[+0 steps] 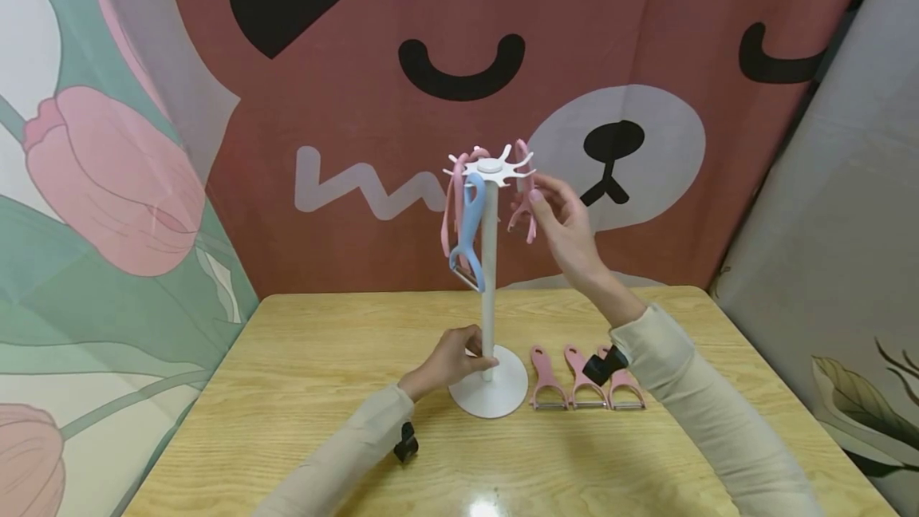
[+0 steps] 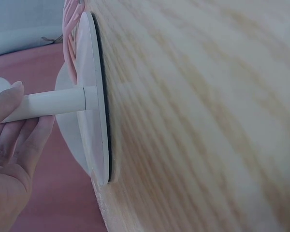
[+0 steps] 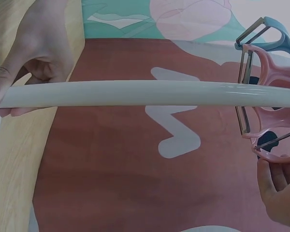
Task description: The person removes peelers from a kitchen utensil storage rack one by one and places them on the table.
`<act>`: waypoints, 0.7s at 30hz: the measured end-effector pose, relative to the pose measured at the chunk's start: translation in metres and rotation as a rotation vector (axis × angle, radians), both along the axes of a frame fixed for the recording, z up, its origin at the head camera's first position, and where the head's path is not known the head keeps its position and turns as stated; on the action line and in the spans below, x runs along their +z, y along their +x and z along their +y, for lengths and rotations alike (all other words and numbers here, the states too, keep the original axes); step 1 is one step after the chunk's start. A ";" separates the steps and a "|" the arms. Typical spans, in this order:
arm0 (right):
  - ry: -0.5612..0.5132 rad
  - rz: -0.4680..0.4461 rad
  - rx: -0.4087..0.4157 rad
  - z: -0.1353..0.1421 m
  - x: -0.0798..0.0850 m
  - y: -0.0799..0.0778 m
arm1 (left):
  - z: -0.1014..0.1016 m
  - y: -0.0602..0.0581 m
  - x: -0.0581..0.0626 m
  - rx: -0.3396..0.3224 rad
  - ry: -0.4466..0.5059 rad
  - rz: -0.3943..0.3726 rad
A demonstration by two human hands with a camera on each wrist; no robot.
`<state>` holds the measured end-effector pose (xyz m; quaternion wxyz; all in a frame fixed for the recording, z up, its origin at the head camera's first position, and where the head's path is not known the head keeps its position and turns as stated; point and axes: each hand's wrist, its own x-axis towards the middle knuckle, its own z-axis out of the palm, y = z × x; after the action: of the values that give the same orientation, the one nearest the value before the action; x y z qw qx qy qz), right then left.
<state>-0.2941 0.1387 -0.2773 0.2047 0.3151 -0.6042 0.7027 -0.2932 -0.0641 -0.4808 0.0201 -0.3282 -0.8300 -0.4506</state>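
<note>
A white stand with a round base [image 1: 470, 401], a pole [image 1: 490, 262] and a top ring of hooks [image 1: 491, 167] stands upright on the table. Low on the pole, my left hand [image 1: 454, 357] grips it between thumb and fingers. Up at the right-hand hooks, my right hand [image 1: 567, 226] pinches a pink peeler [image 1: 523, 206]; whether its loop is over a hook, I cannot tell. On the front left hooks hang a blue peeler [image 1: 470, 218] and a pink peeler [image 1: 451, 210], with more pink behind them. The right wrist view shows the blue peeler [image 3: 275, 38] and my right fingers [image 3: 275, 181] under a pink one.
Three pink peelers [image 1: 546, 385] lie in a row on the wooden table [image 1: 323, 357], right of the base; my right sleeve [image 1: 660, 341] and its wrist camera partly cover the last. A patterned curtain [image 1: 345, 102] hangs behind the table.
</note>
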 end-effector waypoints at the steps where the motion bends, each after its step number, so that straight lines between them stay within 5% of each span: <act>1: 0.006 0.008 0.003 0.001 -0.001 0.000 | 0.000 0.000 0.000 0.000 -0.001 0.000; 21: 0.071 -0.002 -0.003 0.013 -0.016 -0.002 | 0.000 0.000 0.000 -0.003 0.003 0.001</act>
<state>-0.2959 0.1518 -0.2933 0.1940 0.3207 -0.6293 0.6808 -0.2930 -0.0643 -0.4813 0.0206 -0.3297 -0.8287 -0.4518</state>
